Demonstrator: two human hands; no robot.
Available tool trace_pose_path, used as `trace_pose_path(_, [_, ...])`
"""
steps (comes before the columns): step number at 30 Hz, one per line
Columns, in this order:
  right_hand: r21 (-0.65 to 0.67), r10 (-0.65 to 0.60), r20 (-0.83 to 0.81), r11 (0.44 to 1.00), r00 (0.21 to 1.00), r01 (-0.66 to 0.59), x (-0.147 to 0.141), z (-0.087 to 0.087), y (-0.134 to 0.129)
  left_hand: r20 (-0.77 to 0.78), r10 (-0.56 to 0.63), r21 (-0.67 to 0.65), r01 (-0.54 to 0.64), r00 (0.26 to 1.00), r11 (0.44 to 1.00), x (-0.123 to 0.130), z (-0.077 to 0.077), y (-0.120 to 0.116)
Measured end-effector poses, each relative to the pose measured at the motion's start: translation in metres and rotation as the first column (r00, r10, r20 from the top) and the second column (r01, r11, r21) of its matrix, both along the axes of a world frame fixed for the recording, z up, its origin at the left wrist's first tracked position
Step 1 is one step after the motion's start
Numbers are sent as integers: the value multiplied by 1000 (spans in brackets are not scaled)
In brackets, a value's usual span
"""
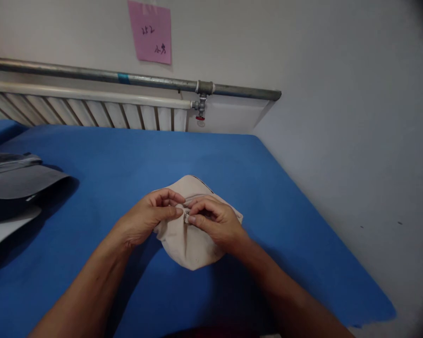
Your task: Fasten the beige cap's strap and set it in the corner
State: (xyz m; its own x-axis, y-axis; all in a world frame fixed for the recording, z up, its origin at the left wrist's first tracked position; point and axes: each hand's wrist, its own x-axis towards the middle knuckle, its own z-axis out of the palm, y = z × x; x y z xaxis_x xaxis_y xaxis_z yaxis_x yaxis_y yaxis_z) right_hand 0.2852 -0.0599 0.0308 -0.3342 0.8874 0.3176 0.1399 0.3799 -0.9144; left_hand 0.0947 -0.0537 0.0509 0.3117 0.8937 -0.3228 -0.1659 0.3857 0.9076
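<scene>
A beige cloth cap [193,246] lies on the blue surface in front of me, its rounded crown on the near side. Near its middle is a small metal buckle [186,216] on a short strap. My right hand [216,220] pinches the strap at the buckle between thumb and fingertips. From the other side, my left hand [155,213] is closed on the cap's fabric, with thumb and forefinger close to the buckle. The fingers hide part of the strap, so its far end does not show.
Several caps, grey [24,180] and darker, are stacked at the left on the blue table cover [211,152]. Behind the table run a white radiator [130,115], a metal pipe [155,82] and a red-handled valve [200,117]. A pink note [151,35] hangs above. A wall borders the right side.
</scene>
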Motion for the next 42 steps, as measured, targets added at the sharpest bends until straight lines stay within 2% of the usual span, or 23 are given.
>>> trace_pose_path(5, [-51,-36,47,998,998,38,-2,4,0,-21,0,42,1,1000,999,2,0,-1])
trace_pose_path(12, [-213,-20,33,977,999,27,-5,8,-3,-59,-28,64,32,998,997,3,1,0])
trace_pose_path(17, [-82,-36,149,995,988,48,-5,5,-3,-92,0,77,7,996,997,4,2,-1])
trace_pose_path(21, [-30,-12,225,999,974,19,-5,4,-4,-112,16,70,-9,994,998,6,2,-1])
trace_pose_path(25, [96,-64,275,995,959,39,-8,5,-5,-121,25,65,-18,992,998,7,2,-1])
trace_pose_path(31, [-17,7,223,1000,975,-3,-8,2,-5,-97,-22,18,24,995,1000,4,2,-1])
trace_pose_path(33, [-8,6,217,1000,976,-5,-5,4,-4,-80,-38,1,38,996,999,2,3,0])
trace_pose_path(38, [-161,105,133,983,986,-83,6,14,-1,-25,-40,-33,39,999,999,-3,4,2])
trace_pose_path(42, [-182,132,145,978,981,-104,10,14,2,-31,-92,-33,91,995,995,-13,2,4])
